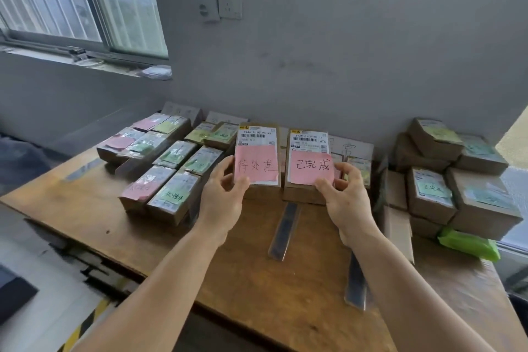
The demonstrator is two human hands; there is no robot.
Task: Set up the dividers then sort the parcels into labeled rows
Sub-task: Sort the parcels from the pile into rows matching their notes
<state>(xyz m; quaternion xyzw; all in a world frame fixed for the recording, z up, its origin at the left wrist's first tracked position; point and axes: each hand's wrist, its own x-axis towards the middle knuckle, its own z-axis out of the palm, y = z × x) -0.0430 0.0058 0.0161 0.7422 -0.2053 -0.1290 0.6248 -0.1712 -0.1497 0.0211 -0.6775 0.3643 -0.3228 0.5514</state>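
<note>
Pink notes face me on the two small boxes I am holding up over the middle of the wooden table (257, 280). My left hand (221, 194) grips the left box (258, 157), thumb curled over the lower corner of its pink note and fingers behind its edge. My right hand (344, 194) pinches the right box (307, 163) the same way, thumb on the note's bottom edge, fingers wrapped round the right side. Both boxes stand upright, just beside each other, not quite touching as far as I can tell. To the left, sorted boxes (163, 168) lie in rows on the table, with pink and green notes. At the right a loose pile of boxes (457, 177) waits. Two dark flat strips (284, 233) lie on the table below my hands.
</note>
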